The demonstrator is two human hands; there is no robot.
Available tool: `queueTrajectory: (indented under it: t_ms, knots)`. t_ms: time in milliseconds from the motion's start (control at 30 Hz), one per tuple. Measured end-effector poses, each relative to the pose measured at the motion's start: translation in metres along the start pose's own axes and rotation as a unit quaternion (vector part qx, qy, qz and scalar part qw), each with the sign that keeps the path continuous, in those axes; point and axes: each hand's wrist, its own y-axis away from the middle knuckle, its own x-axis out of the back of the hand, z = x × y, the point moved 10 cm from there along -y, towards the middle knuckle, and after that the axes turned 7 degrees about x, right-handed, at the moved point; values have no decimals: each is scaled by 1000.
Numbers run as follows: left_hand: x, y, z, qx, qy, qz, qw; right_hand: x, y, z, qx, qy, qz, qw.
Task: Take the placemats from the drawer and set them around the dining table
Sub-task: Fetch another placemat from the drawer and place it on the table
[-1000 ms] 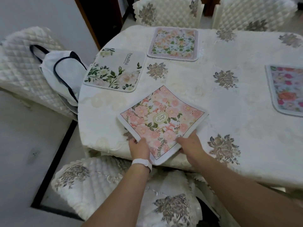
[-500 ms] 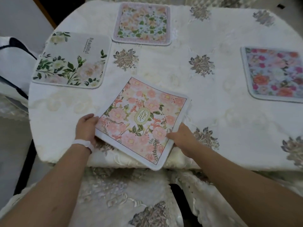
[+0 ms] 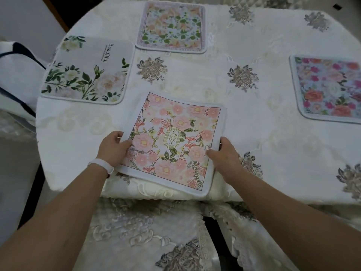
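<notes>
A pink floral placemat [image 3: 175, 141] marked "GARDEN" lies at the near edge of the dining table [image 3: 195, 89], its near corner hanging slightly over the rim. My left hand [image 3: 113, 148] grips its left edge with the thumb on top. On its right edge my right hand [image 3: 224, 155] holds it the same way. Three other placemats lie flat on the white embroidered cloth: a white one with green leaves [image 3: 88, 71] at the left, a pastel floral one [image 3: 172, 26] at the far side, and a bright rose one [image 3: 330, 89] at the right.
A padded chair seat [image 3: 146, 235] with embroidered cover stands under the near table edge. A white bag with dark straps [image 3: 15, 75] rests on a chair at the left. A second chair cover [image 3: 263, 241] shows at the lower right.
The pink placemat has turned from a diagonal lie to nearly square with the table edge. Both hands have moved up its sides, and the view has shifted closer over the table.
</notes>
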Motion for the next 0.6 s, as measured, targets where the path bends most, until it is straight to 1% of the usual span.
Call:
queueTrajectory:
  t_ms: [167, 267, 433, 600]
  knots:
    - [24, 14, -33, 27, 25, 33, 999, -28, -4, -13, 13, -6, -28, 1000]
    - [34, 18, -48, 45, 42, 49, 997, -40, -7, -16, 11, 3, -29, 1000]
    - [39, 25, -52, 26, 58, 69, 996, -47, -14, -23, 18, 15, -29, 999]
    - [38, 27, -49, 1, -6, 93, 996, -49, -17, -21, 13, 49, -38, 998]
